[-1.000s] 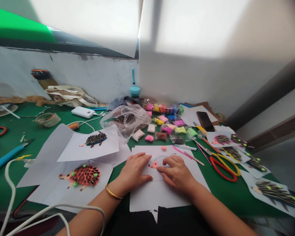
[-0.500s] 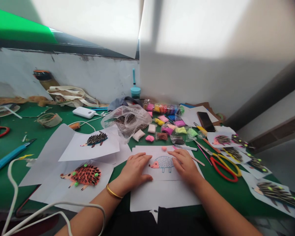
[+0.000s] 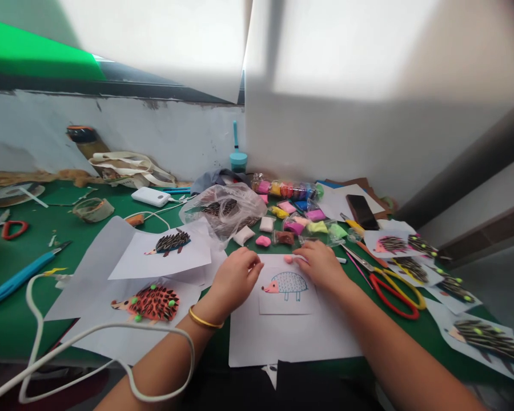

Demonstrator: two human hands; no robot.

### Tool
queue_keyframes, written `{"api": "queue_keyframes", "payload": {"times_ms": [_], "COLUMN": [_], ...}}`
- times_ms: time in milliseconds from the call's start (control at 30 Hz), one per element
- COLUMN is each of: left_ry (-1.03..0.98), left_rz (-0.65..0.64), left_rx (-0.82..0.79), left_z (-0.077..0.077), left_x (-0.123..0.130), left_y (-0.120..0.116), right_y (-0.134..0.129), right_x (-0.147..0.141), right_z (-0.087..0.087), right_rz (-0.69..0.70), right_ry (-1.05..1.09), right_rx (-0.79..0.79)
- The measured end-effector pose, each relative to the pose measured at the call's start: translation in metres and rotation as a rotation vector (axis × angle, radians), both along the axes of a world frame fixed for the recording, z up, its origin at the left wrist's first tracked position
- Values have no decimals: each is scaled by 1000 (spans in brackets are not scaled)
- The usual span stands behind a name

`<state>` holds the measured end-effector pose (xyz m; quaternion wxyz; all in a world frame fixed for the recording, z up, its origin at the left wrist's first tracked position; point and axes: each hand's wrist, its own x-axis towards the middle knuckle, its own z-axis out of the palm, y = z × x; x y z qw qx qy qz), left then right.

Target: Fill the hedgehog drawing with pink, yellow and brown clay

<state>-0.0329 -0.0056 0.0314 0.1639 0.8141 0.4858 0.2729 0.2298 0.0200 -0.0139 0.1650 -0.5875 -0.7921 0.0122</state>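
The white card with a drawn hedgehog [image 3: 286,283], pink-faced and blue-outlined, lies on a larger white sheet [image 3: 291,342] before me. My left hand [image 3: 236,278] is at the card's left side, fingers loosely bent and thumb close to them, with nothing visible in it. Beyond the card's upper edge my right hand [image 3: 319,264] reaches in, its fingers apart. A small pink clay ball [image 3: 288,258] sits on the sheet just left of those fingertips; whether they touch is unclear. Part of a white pen [image 3: 341,260] shows behind my right hand.
Several clay packets [image 3: 282,237] and a plastic bag of seeds [image 3: 225,211] lie behind the sheet. Scissors [image 3: 394,291], a phone [image 3: 362,211] and seed hedgehogs are on the right. Leftward are a seed-covered hedgehog [image 3: 158,302], a blue cutter [image 3: 21,277] and a white cable [image 3: 111,328].
My left hand has drawn its fingers in and lifted off the card's left side. My right hand has moved up and away from the drawing toward the clay ball, uncovering the hedgehog's rear.
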Motion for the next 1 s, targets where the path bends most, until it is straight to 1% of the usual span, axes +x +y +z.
{"api": "queue_keyframes", "payload": {"times_ms": [67,133,233,300,400,467,533,600,667,833,933,1000], "left_ry": [-94,-206,-343,-386,-454,-475,-447,-405,-380,-365,-364,-403], "left_rz": [33,38,62,78,35,-31,-83,-104,-90,-52,-74,-105], "left_rx": [12,14,-7,-38,-131,-205,-228,-206,-192,-225,-224,-248], "left_z": [3,-2,-21,-34,-46,-47,-45,-42,-40,-42,-45,-45], "left_x": [8,15,23,25,28,30,31,32,32,31,31,32], "left_y": [7,15,24,27,25,22,18,16,15,16,16,16], "right_y": [3,4,2,0,-7,-12,-16,-19,-21,-23,-25,-27], "right_x": [-8,-12,-13,-13,-17,-23,-30,-34,-36,-35,-38,-40], "right_z": [2,2,-1,-2,-2,0,3,4,4,2,3,5], "right_rz": [-15,-26,-23,4,114,209,266,284,298,316,343,341], "right_ry": [-24,-24,16,91,249,323,374,423,467,535,542,544], "right_rx": [-27,-38,-4,62,168,206,229,237,223,178,161,164]}}
